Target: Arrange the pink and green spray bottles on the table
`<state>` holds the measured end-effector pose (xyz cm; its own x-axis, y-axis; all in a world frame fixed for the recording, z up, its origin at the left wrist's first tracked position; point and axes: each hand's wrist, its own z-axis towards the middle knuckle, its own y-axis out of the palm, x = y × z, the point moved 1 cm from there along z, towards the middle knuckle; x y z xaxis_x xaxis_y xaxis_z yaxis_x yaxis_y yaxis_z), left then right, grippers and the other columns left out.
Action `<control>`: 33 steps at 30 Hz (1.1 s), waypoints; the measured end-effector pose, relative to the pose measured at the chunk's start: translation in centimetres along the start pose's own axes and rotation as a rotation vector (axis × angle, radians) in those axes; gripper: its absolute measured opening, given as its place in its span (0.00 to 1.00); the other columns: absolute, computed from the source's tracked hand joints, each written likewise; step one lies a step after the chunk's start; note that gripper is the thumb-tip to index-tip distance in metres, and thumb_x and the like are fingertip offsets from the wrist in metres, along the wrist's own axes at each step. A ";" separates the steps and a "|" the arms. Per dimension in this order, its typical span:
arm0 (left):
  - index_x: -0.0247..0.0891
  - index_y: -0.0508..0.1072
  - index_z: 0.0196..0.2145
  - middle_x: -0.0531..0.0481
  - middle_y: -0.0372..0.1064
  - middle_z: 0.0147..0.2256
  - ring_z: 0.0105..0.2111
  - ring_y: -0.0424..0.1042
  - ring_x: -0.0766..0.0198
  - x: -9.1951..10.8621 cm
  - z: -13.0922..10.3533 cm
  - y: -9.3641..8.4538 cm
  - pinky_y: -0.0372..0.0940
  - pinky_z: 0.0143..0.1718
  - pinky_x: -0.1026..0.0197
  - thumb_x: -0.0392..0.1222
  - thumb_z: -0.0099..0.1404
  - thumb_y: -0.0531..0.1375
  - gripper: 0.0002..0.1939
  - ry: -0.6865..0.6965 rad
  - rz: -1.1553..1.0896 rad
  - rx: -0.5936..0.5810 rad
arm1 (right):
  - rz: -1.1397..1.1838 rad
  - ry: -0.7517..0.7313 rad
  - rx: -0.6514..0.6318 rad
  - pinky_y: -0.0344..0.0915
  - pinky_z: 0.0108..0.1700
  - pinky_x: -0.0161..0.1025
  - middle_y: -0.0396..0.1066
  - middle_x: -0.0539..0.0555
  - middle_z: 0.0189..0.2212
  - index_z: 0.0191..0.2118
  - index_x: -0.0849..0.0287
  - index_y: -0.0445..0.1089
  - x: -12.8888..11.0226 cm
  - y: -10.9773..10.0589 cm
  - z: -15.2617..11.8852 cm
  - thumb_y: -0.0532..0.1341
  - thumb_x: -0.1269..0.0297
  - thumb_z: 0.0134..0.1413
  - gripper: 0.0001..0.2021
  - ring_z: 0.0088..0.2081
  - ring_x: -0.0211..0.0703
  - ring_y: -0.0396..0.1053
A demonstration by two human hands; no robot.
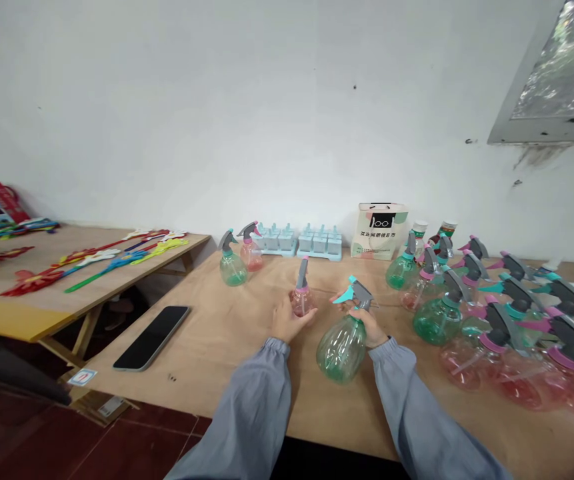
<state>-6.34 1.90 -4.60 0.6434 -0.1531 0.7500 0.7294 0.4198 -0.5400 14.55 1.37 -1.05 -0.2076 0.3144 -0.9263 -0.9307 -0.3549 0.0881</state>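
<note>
Our left fingers (291, 319) wrap a pink spray bottle (303, 301) on the tabletop (227, 327); our right fingers (364, 321) grip a green spray bottle (341, 350) by its neck

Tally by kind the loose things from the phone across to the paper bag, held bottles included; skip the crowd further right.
Green spray bottles: 2, one in the right hand
Pink spray bottles: 2, one in the left hand
Light-blue ice-pop mould sets: 2
Smartphone: 1
Paper bag: 1
Total: 8
</note>
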 end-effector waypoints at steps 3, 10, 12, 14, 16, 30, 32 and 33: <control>0.40 0.62 0.54 0.39 0.71 0.51 0.52 0.72 0.47 -0.2 0.0 0.1 0.65 0.52 0.47 0.57 0.51 0.69 0.38 0.006 -0.018 -0.013 | -0.014 0.030 -0.013 0.64 0.50 0.50 0.75 0.57 0.36 0.40 0.53 0.72 -0.1 0.0 0.0 0.56 0.52 0.42 0.19 0.44 0.54 0.70; 0.39 0.60 0.55 0.39 0.71 0.52 0.53 0.71 0.46 -0.2 0.0 0.1 0.65 0.52 0.47 0.55 0.50 0.69 0.39 -0.001 -0.025 -0.006 | 0.031 -0.060 -0.006 0.66 0.50 0.51 0.76 0.57 0.35 0.34 0.55 0.73 0.2 -0.6 0.1 0.56 0.55 0.40 0.15 0.43 0.55 0.71; 0.40 0.61 0.55 0.39 0.71 0.52 0.53 0.71 0.46 -0.2 0.0 0.1 0.66 0.51 0.47 0.55 0.50 0.69 0.39 -0.002 -0.029 -0.010 | 0.033 -0.033 -0.058 0.65 0.52 0.50 0.76 0.57 0.36 0.38 0.54 0.74 0.0 -0.6 0.0 0.57 0.56 0.42 0.16 0.45 0.54 0.71; 0.41 0.61 0.54 0.40 0.71 0.52 0.53 0.71 0.47 -0.1 0.0 0.0 0.66 0.51 0.47 0.55 0.51 0.69 0.38 0.004 -0.037 -0.015 | 0.014 -0.010 -0.080 0.65 0.53 0.50 0.77 0.56 0.37 0.40 0.54 0.74 -0.2 -0.3 -0.1 0.58 0.55 0.44 0.17 0.47 0.54 0.71; 0.42 0.61 0.54 0.41 0.71 0.52 0.53 0.71 0.47 -0.1 0.0 0.0 0.65 0.52 0.47 0.55 0.51 0.69 0.37 0.014 -0.043 -0.017 | -0.021 -0.003 -0.045 0.65 0.53 0.50 0.77 0.56 0.36 0.39 0.54 0.74 -0.5 0.0 -0.2 0.59 0.52 0.45 0.17 0.47 0.54 0.71; 0.38 0.62 0.52 0.39 0.72 0.49 0.52 0.72 0.46 0.3 -0.1 0.0 0.66 0.52 0.46 0.51 0.50 0.70 0.36 0.008 -0.048 0.004 | -0.552 -0.141 0.411 0.68 0.48 0.47 0.77 0.52 0.32 0.35 0.56 0.76 -2.0 -6.0 2.6 0.65 0.49 0.47 0.16 0.39 0.49 0.74; 0.37 0.62 0.52 0.39 0.72 0.48 0.51 0.73 0.47 0.1 -0.1 0.0 0.67 0.51 0.47 0.51 0.50 0.69 0.36 0.022 -0.066 0.004 | -0.581 -0.143 0.466 0.67 0.47 0.46 0.77 0.52 0.33 0.36 0.57 0.76 -1.8 -6.4 3.1 0.64 0.48 0.48 0.17 0.39 0.48 0.73; 0.37 0.62 0.52 0.39 0.73 0.48 0.50 0.73 0.48 0.1 -0.1 0.0 0.67 0.51 0.47 0.51 0.50 0.69 0.36 0.031 -0.076 0.003 | -0.587 -0.151 0.485 0.67 0.47 0.46 0.77 0.53 0.34 0.37 0.57 0.76 -1.6 -6.5 3.3 0.64 0.48 0.48 0.18 0.39 0.48 0.73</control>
<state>-6.24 1.86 -4.59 0.5931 -0.2126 0.7765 0.7758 0.4088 -0.4806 19.96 6.13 1.06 0.3543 0.4607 -0.8138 -0.9213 0.3213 -0.2192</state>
